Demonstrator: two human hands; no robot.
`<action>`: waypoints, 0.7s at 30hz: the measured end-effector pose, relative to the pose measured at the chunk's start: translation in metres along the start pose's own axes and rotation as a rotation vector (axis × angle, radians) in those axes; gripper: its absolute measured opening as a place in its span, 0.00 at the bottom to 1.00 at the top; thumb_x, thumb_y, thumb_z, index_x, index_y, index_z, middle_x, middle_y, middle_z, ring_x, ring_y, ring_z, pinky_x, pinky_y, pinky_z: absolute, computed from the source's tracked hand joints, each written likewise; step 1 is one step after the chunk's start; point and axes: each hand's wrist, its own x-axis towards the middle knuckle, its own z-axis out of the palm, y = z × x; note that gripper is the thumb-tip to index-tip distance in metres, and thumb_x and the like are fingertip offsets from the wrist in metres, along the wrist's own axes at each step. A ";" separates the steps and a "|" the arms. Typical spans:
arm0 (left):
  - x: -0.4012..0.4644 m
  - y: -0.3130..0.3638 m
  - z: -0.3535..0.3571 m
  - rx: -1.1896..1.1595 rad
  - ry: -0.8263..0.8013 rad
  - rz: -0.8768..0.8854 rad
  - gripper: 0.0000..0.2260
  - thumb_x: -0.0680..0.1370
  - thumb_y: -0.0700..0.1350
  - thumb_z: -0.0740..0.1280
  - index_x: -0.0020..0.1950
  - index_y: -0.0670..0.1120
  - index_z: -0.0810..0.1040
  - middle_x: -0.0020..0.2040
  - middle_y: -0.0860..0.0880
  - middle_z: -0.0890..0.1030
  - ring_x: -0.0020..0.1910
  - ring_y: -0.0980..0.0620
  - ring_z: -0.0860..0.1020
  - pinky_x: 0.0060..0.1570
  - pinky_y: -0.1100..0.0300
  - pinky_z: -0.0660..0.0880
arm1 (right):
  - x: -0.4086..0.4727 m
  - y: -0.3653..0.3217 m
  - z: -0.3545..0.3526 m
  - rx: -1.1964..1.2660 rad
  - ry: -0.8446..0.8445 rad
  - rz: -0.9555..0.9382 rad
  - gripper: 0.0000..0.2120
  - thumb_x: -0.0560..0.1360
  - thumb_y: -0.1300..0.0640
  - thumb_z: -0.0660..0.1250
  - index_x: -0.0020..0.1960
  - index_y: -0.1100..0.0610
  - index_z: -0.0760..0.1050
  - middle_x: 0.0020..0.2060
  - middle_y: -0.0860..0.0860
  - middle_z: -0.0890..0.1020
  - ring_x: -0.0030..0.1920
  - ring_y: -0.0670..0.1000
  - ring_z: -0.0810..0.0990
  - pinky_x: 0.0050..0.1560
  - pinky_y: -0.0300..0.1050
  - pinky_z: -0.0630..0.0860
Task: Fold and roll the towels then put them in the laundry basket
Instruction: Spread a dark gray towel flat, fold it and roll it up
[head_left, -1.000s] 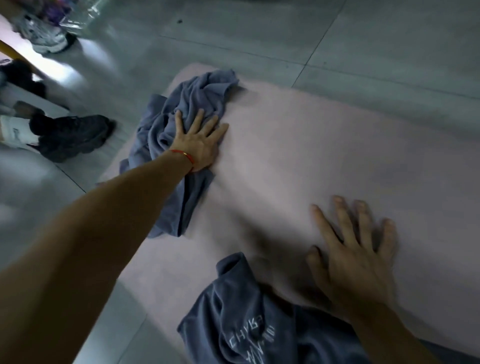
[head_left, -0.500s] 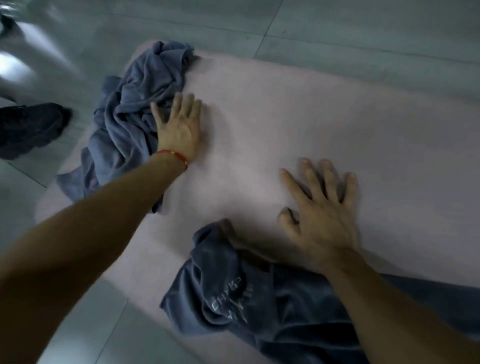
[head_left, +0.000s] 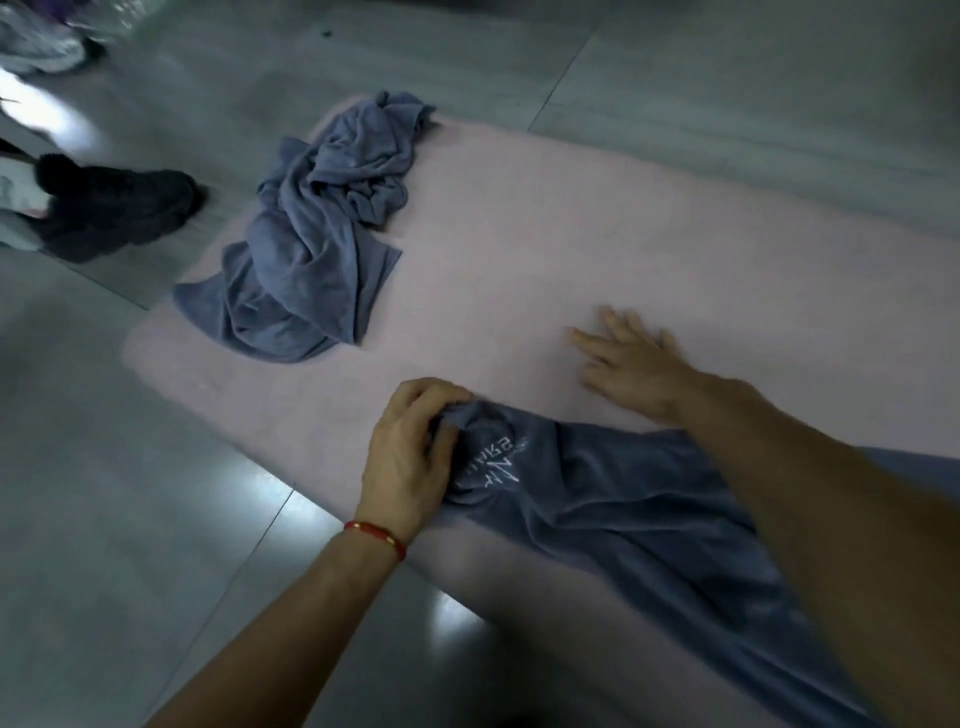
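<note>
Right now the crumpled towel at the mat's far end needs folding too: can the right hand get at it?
Probably yes: the right hand lies flat, holding nothing, with bare pink mat between it and the crumpled towel.

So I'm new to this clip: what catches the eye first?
The left hand gripping a corner of the near blue towel on the pink mat. The right hand lies flat on the mat beside it; a crumpled towel sits far left.

Home floor — tiles (head_left: 130, 519), shoes (head_left: 114, 213)
</note>
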 end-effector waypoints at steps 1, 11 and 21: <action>-0.001 0.008 -0.005 -0.044 -0.013 0.048 0.12 0.75 0.32 0.65 0.53 0.45 0.80 0.54 0.51 0.80 0.56 0.53 0.78 0.58 0.57 0.74 | -0.014 -0.014 0.002 0.165 -0.027 -0.055 0.25 0.84 0.48 0.58 0.80 0.42 0.58 0.81 0.44 0.51 0.81 0.49 0.46 0.79 0.45 0.45; -0.012 0.038 -0.033 -0.148 0.029 0.130 0.16 0.72 0.23 0.62 0.51 0.43 0.72 0.53 0.49 0.76 0.51 0.51 0.76 0.50 0.57 0.76 | -0.061 -0.100 -0.001 0.432 -0.025 -0.318 0.13 0.76 0.62 0.73 0.59 0.53 0.83 0.50 0.49 0.86 0.52 0.47 0.84 0.59 0.46 0.80; 0.007 0.044 -0.056 -0.116 0.222 -0.023 0.11 0.76 0.48 0.74 0.57 0.48 0.80 0.44 0.56 0.80 0.40 0.65 0.76 0.41 0.74 0.70 | -0.091 -0.145 -0.094 -0.244 0.152 -0.490 0.04 0.78 0.58 0.70 0.50 0.50 0.82 0.43 0.42 0.83 0.45 0.41 0.79 0.50 0.38 0.75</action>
